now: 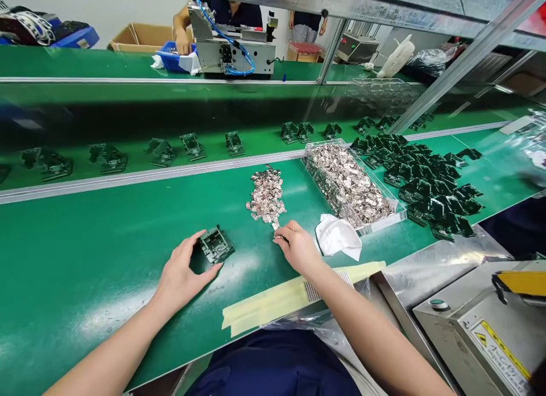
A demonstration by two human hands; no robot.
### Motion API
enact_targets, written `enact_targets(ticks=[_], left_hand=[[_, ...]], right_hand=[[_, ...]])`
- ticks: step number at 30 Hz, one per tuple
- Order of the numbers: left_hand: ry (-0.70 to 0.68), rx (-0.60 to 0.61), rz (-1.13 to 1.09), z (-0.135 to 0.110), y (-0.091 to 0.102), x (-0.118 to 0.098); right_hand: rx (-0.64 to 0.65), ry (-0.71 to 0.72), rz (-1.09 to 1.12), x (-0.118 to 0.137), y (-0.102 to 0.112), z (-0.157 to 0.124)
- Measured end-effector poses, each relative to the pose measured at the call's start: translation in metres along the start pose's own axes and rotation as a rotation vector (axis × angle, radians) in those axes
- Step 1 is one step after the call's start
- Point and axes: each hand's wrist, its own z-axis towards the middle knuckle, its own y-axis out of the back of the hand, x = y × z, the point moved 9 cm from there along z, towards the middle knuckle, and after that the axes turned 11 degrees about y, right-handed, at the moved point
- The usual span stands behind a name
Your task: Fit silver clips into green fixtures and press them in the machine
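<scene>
Green circuit board (216,245) flat on tabletop (85,259), gripped between thumb and fingers of left hand (181,273). Right hand (298,249) just beside it, pinching a metal clip (279,234) at the near edge of the pile (267,196).

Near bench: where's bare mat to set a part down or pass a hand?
Free: mat left of the left hand, up to the rail; a gap between green board and clip pile. Crowded: right side, where clip pile, right hand, white cloth, clear tray and dark board heap sit close.
</scene>
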Motion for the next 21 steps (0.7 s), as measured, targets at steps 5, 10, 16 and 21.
enact_targets(ticks=[5, 10, 16, 21], left_hand=[[0.111, 0.123, -0.573, -0.002, -0.014, 0.001], [0.200, 0.385, -1.015, -0.012, -0.048, -0.044], [0.166, 0.643, -1.199, -0.030, -0.098, -0.121], [0.188, 0.689, -1.245, -0.051, -0.129, -0.161]], right_hand=[[0.027, 0.016, 0.009, 0.008, -0.003, 0.007], [-0.107, 0.023, 0.134, 0.010, 0.016, -0.019], [-0.527, -0.210, 0.809, -0.024, 0.039, -0.108], [-0.706, -0.151, 0.575, -0.021, 0.064, -0.146]])
